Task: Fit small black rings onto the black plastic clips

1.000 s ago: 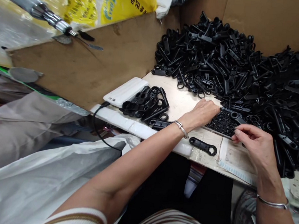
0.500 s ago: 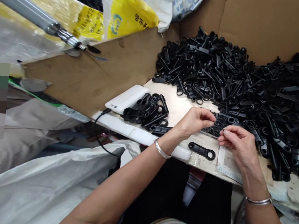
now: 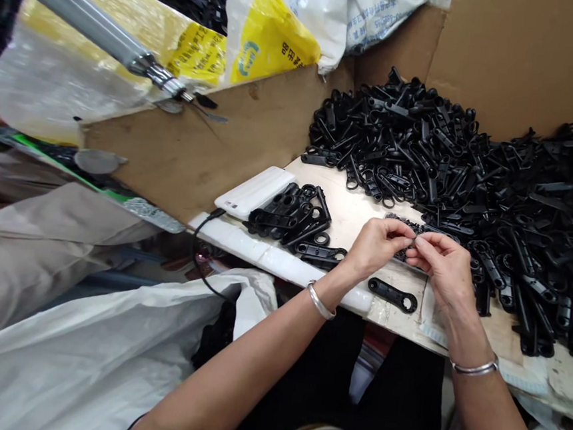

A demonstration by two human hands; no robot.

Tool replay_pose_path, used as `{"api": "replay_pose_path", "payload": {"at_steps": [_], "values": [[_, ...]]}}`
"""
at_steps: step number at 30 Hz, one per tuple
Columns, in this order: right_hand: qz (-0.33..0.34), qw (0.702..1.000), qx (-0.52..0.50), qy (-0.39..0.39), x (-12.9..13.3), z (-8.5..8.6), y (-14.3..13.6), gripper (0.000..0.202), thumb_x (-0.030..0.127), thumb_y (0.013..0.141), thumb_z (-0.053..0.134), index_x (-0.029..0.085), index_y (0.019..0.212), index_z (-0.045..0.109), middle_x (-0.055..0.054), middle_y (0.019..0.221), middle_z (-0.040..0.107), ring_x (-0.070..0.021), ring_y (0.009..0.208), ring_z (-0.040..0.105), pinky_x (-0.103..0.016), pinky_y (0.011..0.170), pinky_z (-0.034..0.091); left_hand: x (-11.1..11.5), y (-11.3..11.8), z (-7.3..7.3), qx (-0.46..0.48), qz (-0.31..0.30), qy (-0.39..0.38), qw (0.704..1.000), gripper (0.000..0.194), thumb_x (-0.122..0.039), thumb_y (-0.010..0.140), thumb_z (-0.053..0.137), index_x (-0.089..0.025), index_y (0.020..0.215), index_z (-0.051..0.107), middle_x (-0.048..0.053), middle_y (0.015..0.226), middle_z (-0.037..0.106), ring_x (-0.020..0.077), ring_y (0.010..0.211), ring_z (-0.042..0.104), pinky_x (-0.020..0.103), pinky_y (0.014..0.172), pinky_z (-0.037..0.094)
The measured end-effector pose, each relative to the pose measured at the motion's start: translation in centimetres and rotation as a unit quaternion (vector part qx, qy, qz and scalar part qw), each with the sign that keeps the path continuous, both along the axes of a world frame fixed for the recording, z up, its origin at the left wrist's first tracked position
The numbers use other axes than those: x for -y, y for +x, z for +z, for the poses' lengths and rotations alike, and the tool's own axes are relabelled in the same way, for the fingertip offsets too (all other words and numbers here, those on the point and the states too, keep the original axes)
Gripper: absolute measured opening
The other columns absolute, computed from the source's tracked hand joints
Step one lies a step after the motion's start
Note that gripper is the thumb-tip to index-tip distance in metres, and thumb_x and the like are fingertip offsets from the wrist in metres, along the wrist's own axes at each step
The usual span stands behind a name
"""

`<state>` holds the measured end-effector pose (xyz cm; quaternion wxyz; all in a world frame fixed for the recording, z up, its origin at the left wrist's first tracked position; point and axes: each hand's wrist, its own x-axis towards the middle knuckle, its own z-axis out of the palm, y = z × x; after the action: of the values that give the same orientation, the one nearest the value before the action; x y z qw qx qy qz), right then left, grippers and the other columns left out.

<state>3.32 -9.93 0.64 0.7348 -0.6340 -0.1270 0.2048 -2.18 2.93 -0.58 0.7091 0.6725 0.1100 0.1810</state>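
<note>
Fingertips of my left hand [image 3: 378, 245] and my right hand [image 3: 440, 258] meet over a tray of tiny black pieces [image 3: 405, 220]. Both hands are closed in a pinch; whatever sits between the fingertips is too small to make out. Just below them, a single flat black plastic part [image 3: 392, 295] with a ring-shaped end lies at the table's front edge. My wrists and hands cover much of the tray.
A large heap of black plastic parts [image 3: 423, 140] fills the back and right. A smaller pile [image 3: 291, 215] lies beside a white power bank [image 3: 253, 191] with a black cable. A grey tool with a metal tip [image 3: 165, 80] hangs at upper left. Cardboard walls [image 3: 202, 147] border the table.
My right hand has moved left, so its fingertips now meet those of my left hand. The view has shifted slightly, and the single black part lies where it was.
</note>
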Motion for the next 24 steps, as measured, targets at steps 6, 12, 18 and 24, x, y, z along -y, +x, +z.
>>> {"api": "replay_pose_path", "payload": {"at_steps": [6,12,18,24], "values": [[-0.049,0.996,0.047,-0.057,0.3,-0.9,0.1,0.036,0.035,0.059,0.087,0.013,0.081,0.070,-0.006,0.067,0.070,-0.0169,0.057,0.068,-0.023,0.056,0.060,0.4,0.2,-0.5,-0.030,0.008,0.067,0.997,0.008,-0.010,0.075,0.066,-0.014,0.077,0.072,0.002,0.077,0.071,0.0127,0.075,0.063,0.022,0.074,0.048],[-0.047,0.970,0.213,-0.105,0.1,-1.1,-0.2,0.023,0.034,0.071,0.077,0.018,0.084,0.069,-0.003,0.071,0.070,-0.0178,0.061,0.069,-0.026,0.062,0.059,-0.7,0.2,-1.0,-0.036,-0.038,-0.076,0.996,0.005,-0.013,0.077,0.065,-0.010,0.078,0.068,0.000,0.064,0.063,0.0069,0.055,0.053,0.019,0.056,0.044],[0.023,0.856,0.445,-0.264,0.0,-1.2,1.2,0.016,0.029,0.082,0.058,0.022,0.082,0.072,-0.005,0.080,0.071,-0.0217,0.072,0.066,-0.035,0.075,0.051,-1.4,-0.9,-0.3,-0.026,-0.018,-0.114,0.993,0.010,-0.015,0.079,0.062,-0.009,0.071,0.065,0.000,0.064,0.063,0.0049,0.053,0.050,0.018,0.053,0.041],[0.042,0.974,0.172,-0.140,1.9,-0.9,1.4,0.023,0.036,0.068,0.077,0.019,0.083,0.073,-0.001,0.071,0.067,-0.0139,0.054,0.055,-0.026,0.053,0.047,0.2,-2.1,0.2,0.001,-0.022,-0.181,0.983,0.012,-0.013,0.066,0.072,-0.010,0.077,0.069,0.002,0.070,0.067,0.0068,0.059,0.054,0.019,0.056,0.043]]}}
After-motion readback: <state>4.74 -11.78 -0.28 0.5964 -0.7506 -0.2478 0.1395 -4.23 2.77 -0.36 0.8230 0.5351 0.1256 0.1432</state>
